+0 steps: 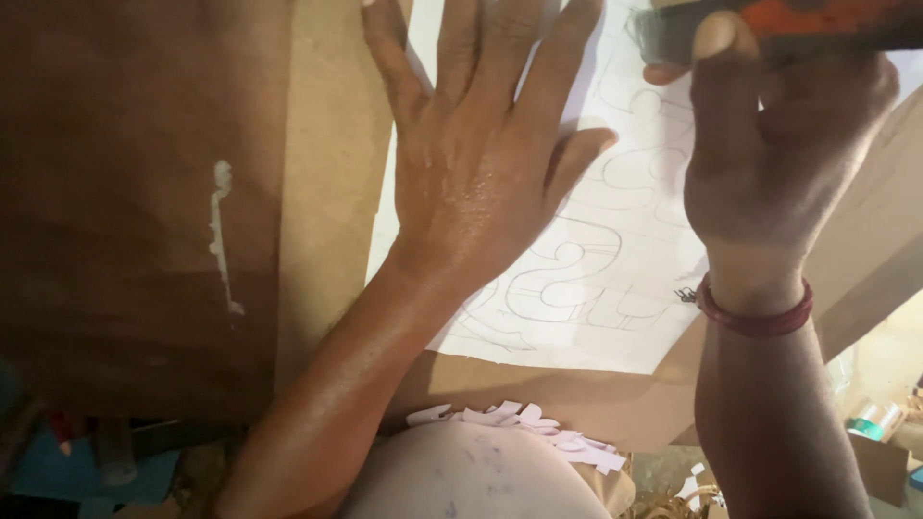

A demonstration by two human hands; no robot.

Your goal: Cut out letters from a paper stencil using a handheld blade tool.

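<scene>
My left hand (pixel 481 144) lies flat, fingers spread, on a white paper sheet (pixel 596 298) that carries pencil-drawn outline shapes. The sheet rests on a light brown board (pixel 332 192). My right hand (pixel 779 135), with a red thread band (pixel 755 312) at the wrist, is closed around an orange and dark handled cutter (pixel 798 19) at the sheet's upper right edge. The tool's tip is hidden behind the hand.
A dark brown panel (pixel 125 192) with a pale streak of glue (pixel 221 235) lies to the left. Small white paper scraps (pixel 519 428) sit along the board's near edge, above my lap. Cluttered small items (pixel 875 423) are at the lower right.
</scene>
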